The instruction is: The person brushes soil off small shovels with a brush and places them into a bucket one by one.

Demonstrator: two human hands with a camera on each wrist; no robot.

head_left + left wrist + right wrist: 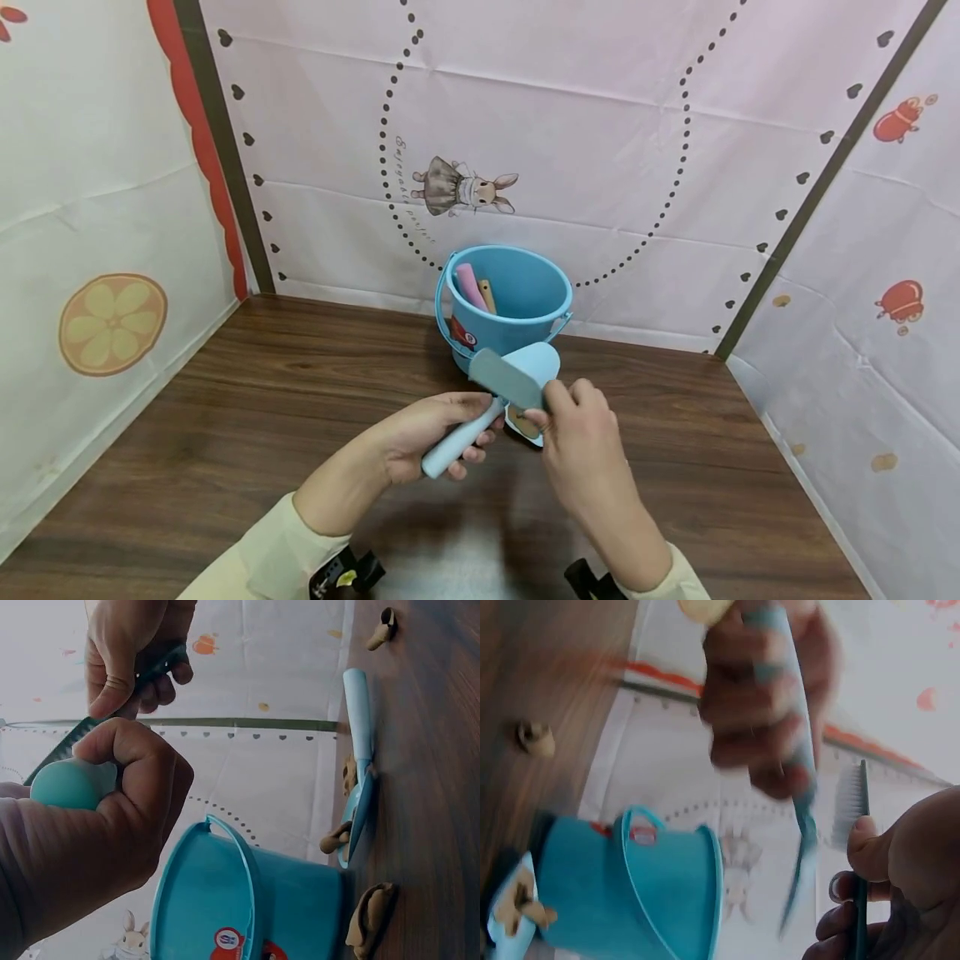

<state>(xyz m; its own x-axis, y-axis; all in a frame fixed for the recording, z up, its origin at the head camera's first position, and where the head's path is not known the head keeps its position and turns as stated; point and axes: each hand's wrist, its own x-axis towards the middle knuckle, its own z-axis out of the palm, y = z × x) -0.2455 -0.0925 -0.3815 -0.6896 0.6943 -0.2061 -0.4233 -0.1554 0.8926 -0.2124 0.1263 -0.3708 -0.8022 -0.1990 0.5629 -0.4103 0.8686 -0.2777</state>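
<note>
My left hand [431,433] grips the pale blue handle [461,439] of a toy shovel, whose rounded blade [542,358] points up and away. In my right hand [588,446] a grey-green comb [504,377] is pinched at one end. The comb crosses in front of the shovel in the head view; its teeth [849,799] show in the right wrist view. Just beyond both hands stands a blue bucket [498,333]. A second light blue shovel [360,727] lies on the table beside the bucket, with brown lumpy pieces [337,838] on its blade.
A pink stick [469,285] and a wooden handle [487,295] lean inside the bucket. Loose brown pieces [373,919] lie on the dark wooden table [322,358]. Printed cloth walls [562,133] enclose the back and both sides.
</note>
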